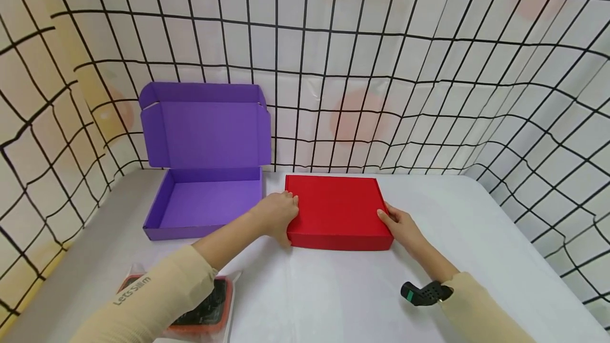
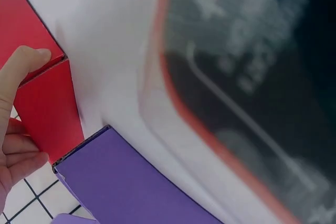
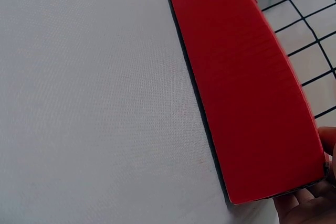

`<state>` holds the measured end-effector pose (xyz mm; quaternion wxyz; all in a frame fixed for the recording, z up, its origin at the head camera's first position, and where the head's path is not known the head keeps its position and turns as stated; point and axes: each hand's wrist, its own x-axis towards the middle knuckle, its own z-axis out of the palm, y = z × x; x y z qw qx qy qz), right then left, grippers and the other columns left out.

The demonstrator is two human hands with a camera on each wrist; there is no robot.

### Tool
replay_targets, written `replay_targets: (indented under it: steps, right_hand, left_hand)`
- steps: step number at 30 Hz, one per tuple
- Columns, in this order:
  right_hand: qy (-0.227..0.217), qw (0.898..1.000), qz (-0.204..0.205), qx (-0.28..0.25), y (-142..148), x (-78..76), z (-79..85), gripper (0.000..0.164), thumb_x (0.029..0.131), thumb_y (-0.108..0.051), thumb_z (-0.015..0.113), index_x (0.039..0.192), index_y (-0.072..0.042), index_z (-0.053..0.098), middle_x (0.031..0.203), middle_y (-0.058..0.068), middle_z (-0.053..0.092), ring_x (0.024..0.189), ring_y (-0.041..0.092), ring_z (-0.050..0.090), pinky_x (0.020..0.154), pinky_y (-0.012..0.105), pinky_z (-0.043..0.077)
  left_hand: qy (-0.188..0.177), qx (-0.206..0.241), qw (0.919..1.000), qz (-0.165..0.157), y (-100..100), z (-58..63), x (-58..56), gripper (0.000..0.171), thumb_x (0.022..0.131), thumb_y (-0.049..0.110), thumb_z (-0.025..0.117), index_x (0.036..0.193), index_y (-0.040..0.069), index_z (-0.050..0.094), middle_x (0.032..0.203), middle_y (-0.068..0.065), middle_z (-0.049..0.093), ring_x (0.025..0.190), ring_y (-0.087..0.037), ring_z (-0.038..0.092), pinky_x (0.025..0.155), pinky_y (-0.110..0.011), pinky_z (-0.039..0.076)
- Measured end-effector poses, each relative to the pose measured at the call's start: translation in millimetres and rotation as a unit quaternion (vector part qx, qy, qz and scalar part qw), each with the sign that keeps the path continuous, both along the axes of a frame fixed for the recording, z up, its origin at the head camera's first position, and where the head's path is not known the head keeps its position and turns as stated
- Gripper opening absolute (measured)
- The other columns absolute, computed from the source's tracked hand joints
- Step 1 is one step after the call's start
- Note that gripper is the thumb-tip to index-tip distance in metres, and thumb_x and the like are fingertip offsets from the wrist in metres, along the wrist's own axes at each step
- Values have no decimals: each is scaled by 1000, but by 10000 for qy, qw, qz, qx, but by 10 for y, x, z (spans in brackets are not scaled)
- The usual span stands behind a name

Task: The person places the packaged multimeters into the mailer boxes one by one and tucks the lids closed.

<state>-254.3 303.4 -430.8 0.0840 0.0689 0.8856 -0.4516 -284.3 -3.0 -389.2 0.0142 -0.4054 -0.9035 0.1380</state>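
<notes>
Red box (image 1: 333, 210) lies just right of open purple box (image 1: 205, 202), fingers of left hand (image 1: 278, 215) and right hand (image 1: 402, 226) pinching its opposite sides; light, even pressure likely best, keeping it level and its walls unbuckled.

Head view: from above, facing forward and down, farther off, red box (image 1: 338, 210) mid-frame. Wrist views: close, tilted, sharing box: left's upper left, right's right half.
</notes>
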Motion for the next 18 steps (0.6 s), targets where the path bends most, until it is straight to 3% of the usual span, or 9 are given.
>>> replay_targets:
  steps: [9,18]
  right_hand:
    - [4,10000,14,-27,21,-2,-10,66,97,-36,43,145,1,16,145,29,23,129,42,31,100,50,37]
    - [52,10000,63,6,16,-1,5,65,97,-34,44,145,1,16,145,29,24,130,41,30,101,50,36]
  left_hand:
    - [370,-404,9985,11,52,-43,23,85,62,55,73,126,2,55,120,-13,59,108,-28,55,83,-32,51]
    - [332,-474,9983,61,65,-48,9,91,61,57,73,129,0,51,124,-15,57,112,-30,55,86,-33,50]
